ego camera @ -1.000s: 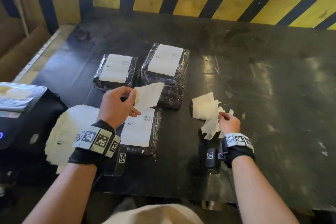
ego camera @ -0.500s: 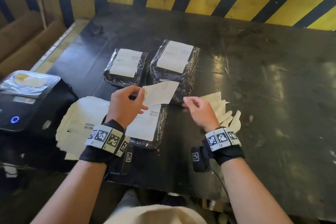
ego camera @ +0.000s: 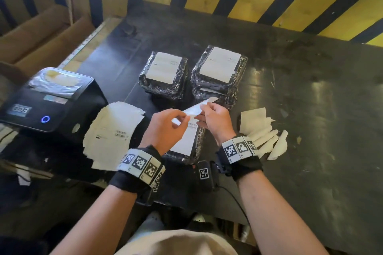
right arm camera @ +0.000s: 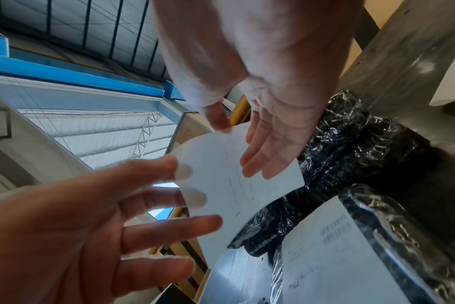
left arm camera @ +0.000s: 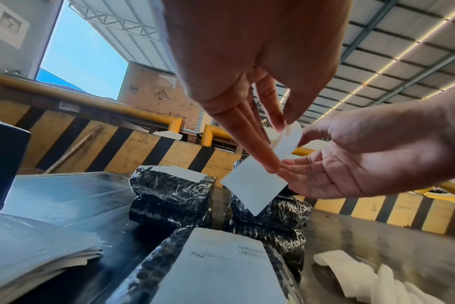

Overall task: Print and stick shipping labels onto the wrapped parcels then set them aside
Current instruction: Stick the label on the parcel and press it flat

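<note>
A white shipping label [ego camera: 193, 109] hangs over the nearest black wrapped parcel [ego camera: 198, 141], which carries a label of its own. My left hand [ego camera: 186, 118] pinches the loose label's near end between thumb and forefinger. My right hand [ego camera: 202, 109] holds its far end, thumb on one face and straight fingers on the other. The left wrist view shows the label [left arm camera: 255, 185] curling between both hands, and in the right wrist view the label [right arm camera: 221, 185] is faintly printed. Two more labelled parcels [ego camera: 163, 74] [ego camera: 219, 70] lie side by side behind.
A black label printer [ego camera: 47, 101] sits at the left table edge, with a loose stack of printed labels [ego camera: 112, 132] beside it. Peeled backing strips [ego camera: 263, 130] lie to the right of my hands. A yellow and black striped wall [ego camera: 269, 0] bounds the dark table [ego camera: 310, 109].
My right hand left the backing strips and came left to take the far end of the label. My left hand kept its pinch and stayed over the near parcel.
</note>
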